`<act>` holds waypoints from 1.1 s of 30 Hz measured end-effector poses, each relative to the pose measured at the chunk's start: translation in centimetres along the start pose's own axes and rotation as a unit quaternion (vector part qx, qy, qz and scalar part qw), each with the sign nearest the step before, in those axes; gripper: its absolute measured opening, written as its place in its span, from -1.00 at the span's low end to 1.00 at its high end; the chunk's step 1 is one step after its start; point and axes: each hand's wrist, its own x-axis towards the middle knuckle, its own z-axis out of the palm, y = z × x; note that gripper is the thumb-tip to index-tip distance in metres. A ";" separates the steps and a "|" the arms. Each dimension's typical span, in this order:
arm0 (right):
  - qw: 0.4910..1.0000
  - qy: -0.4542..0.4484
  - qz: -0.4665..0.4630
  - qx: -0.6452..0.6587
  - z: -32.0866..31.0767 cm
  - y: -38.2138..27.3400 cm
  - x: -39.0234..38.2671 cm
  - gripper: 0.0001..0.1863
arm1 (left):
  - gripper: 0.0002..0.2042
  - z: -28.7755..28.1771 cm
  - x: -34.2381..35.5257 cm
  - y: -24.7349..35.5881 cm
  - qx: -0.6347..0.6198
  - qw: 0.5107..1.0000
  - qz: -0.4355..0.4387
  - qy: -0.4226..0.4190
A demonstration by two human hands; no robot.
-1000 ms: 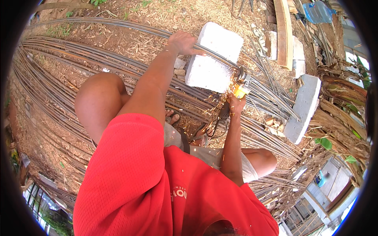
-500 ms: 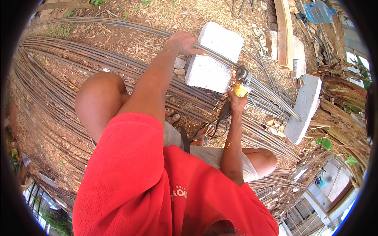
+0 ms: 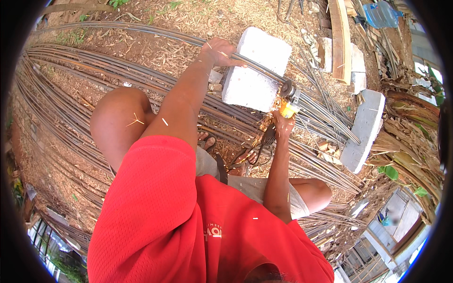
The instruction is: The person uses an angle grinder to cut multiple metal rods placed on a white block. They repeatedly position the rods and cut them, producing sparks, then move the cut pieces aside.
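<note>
My left hand (image 3: pixel 219 52) is wrapped round a bundle of long steel rods (image 3: pixel 264 70), beside the left edge of a white block (image 3: pixel 257 87). The rods lie across the top of that block. In my right hand (image 3: pixel 283 123) is an angle grinder (image 3: pixel 289 109) with a yellow body. Its disc end meets the rods just past the block's right edge. Orange sparks (image 3: pixel 261 133) stream from there down toward my feet, and a few streaks show over my arm and knee.
More long rods (image 3: pixel 118 70) spread over the straw-covered ground beneath and beside my legs. A grey concrete slab (image 3: pixel 363 132) stands at the rods' right ends. Farther off are a wooden plank (image 3: pixel 340 42) and a blue plastic bottle (image 3: pixel 381 15).
The spark stream has grown thicker, with stray sparks now over my left arm, knee and shirt. My right hand and the grinder have shifted very slightly; my left hand keeps its place.
</note>
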 end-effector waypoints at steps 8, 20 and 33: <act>0.990 -0.006 0.033 0.136 0.5 -2.6 -1.8 -0.47 | -0.02 -1.0 0.0 0.4 0.004 0.998 -0.029 -0.063; 0.997 -0.004 0.010 0.075 0.7 -2.2 -1.2 -0.50 | 0.04 0.9 0.3 -0.2 0.020 0.999 0.013 0.041; 0.999 0.016 0.041 -0.006 0.2 -1.2 -1.0 -0.44 | 0.04 -0.5 0.1 0.2 0.001 1.000 -0.004 -0.019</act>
